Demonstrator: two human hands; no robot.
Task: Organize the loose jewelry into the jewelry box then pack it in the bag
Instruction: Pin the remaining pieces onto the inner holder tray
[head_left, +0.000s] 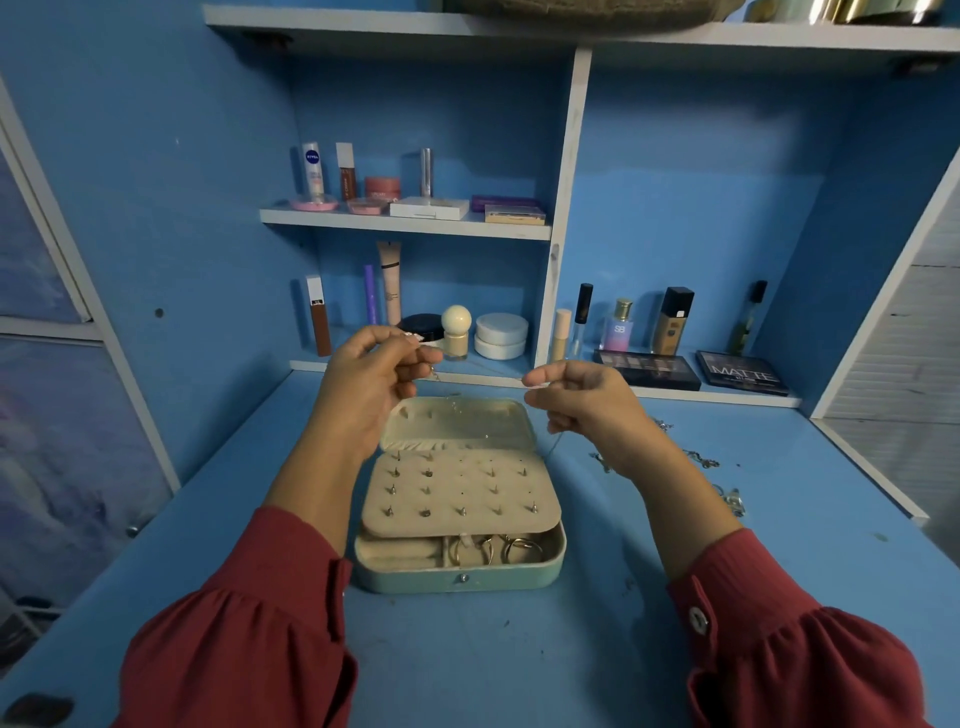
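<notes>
An open teal jewelry box (457, 579) with a cream lining stands on the blue desk. Its middle flap carries several stud earrings (460, 488), and rings (493, 551) lie in the front compartment. Above the lid, both hands are raised. My left hand (371, 384) and my right hand (576, 400) each pinch an end of a thin chain (555, 447), which is faint and hangs down past the lid's right edge. More loose jewelry (701, 460) lies on the desk to the right of my right arm. No bag is in view.
Shelves behind the box hold cosmetics: bottles, tubes, round jars (501, 335) and two eyeshadow palettes (743, 371). A white divider (563, 208) splits the shelving. The desk's right edge (862, 467) runs close to the loose jewelry.
</notes>
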